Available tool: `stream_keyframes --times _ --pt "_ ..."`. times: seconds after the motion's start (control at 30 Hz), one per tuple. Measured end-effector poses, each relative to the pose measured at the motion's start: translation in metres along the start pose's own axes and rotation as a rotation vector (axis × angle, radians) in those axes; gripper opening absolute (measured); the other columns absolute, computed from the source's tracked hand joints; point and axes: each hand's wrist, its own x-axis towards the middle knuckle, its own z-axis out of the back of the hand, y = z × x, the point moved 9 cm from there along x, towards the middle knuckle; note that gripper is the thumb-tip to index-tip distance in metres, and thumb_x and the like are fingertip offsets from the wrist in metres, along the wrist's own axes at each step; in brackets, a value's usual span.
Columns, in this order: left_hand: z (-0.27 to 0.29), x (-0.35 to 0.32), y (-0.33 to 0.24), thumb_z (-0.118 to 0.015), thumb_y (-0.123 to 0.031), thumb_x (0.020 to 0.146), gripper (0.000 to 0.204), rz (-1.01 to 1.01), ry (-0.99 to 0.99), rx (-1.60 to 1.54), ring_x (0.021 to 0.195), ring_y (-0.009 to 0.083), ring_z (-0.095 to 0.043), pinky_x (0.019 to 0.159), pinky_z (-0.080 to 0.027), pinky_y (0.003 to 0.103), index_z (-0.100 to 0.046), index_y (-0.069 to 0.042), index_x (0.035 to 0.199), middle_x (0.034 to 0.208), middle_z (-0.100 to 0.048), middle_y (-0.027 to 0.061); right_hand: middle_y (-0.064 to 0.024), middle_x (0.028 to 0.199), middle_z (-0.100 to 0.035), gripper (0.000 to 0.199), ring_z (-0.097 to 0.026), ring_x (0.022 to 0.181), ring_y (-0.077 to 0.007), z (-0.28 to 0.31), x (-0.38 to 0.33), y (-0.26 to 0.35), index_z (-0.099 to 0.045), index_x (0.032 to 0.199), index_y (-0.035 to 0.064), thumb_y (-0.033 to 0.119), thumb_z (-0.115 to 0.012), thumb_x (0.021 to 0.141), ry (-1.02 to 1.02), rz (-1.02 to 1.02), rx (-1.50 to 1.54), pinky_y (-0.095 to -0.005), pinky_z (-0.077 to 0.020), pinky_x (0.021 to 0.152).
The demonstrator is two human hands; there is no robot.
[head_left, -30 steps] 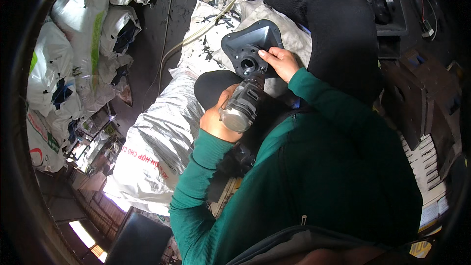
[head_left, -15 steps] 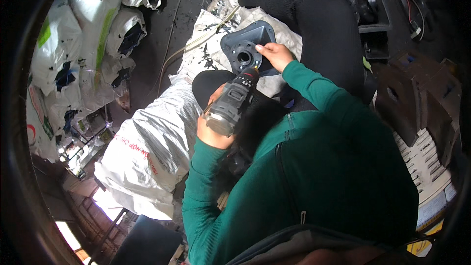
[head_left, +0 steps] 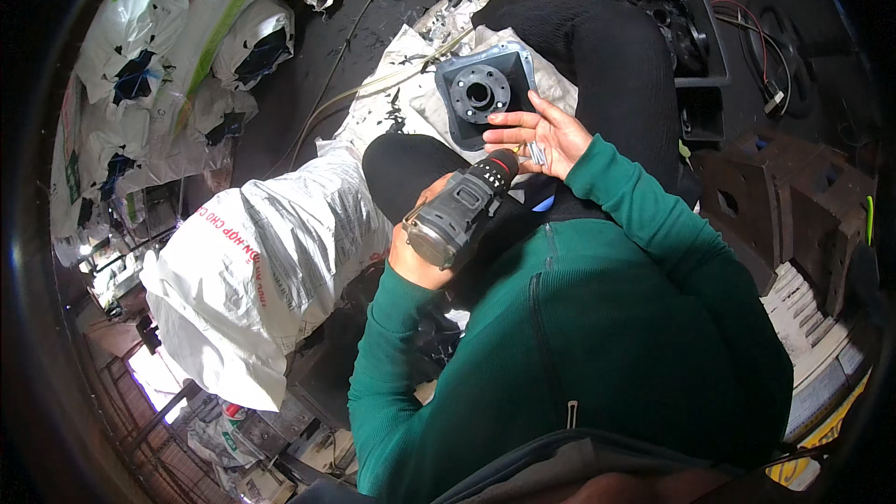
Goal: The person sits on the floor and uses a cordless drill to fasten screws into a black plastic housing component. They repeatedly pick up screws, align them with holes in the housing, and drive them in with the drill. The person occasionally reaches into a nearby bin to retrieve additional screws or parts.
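My left hand (head_left: 422,247) is closed round the handle of a grey-black cordless drill (head_left: 452,217) with a red ring near its chuck. The drill points up and right, its tip close to my right hand (head_left: 551,138). That hand is turned palm up, thumb apart and foremost fingers stretched out, while several small silvery screws (head_left: 536,153) are held in its palm. Beyond the fingertips sits a dark grey housing (head_left: 511,65) with a wide squarish rim and a round, holed flange (head_left: 480,93). It rests on pale cloth between my legs, and the drill is apart from it.
A filled white sack (head_left: 261,271) lies to the left, with more white sacks (head_left: 187,28) behind it. At the upper right stands a black bin (head_left: 714,37) of dark round parts. Brown metal brackets (head_left: 779,191) are at the right; a pale hose (head_left: 373,84) crosses the floor.
My right hand has let go of the housing's edge and turned palm up, showing the screws. The housing has turned, and the drill has moved slightly right, away from the flange.
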Motion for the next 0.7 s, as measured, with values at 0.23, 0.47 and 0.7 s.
stream_keyframes --times 0.23,0.47,0.7 --pt "0.010 -0.008 0.009 -0.070 -0.012 0.076 0.042 0.119 0.042 -0.069 0.103 0.0293 -0.063 0.089 -0.050 0.035 -0.059 -0.003 0.116 0.114 -0.063 0.0147 -0.0195 0.129 -0.055 0.063 -0.059 0.114 -0.0266 -0.001 -0.002 0.003 -0.045 0.135 0.0030 0.053 -0.030 0.099 -0.022 0.010 -0.031 -0.0377 -0.0569 0.081" --pt "0.011 -0.001 0.010 -0.069 -0.009 0.076 0.040 0.107 0.029 -0.167 0.097 0.0302 -0.064 0.087 -0.050 0.036 -0.059 -0.002 0.114 0.108 -0.064 0.0149 -0.0173 0.127 -0.058 0.061 -0.062 0.108 -0.0233 -0.012 0.006 -0.004 -0.047 0.133 0.0051 0.053 -0.035 0.098 0.055 -0.056 -0.059 -0.0395 -0.0560 0.081" --pt "0.023 -0.011 0.015 -0.069 -0.007 0.074 0.043 0.115 0.081 -0.009 0.098 0.0287 -0.064 0.086 -0.050 0.035 -0.058 -0.002 0.115 0.108 -0.064 0.0142 -0.0105 0.114 -0.063 0.036 -0.063 0.104 -0.0186 0.008 -0.003 -0.007 -0.055 0.124 0.0034 0.021 -0.060 0.093 -0.041 -0.032 -0.122 -0.0336 -0.0554 0.087"
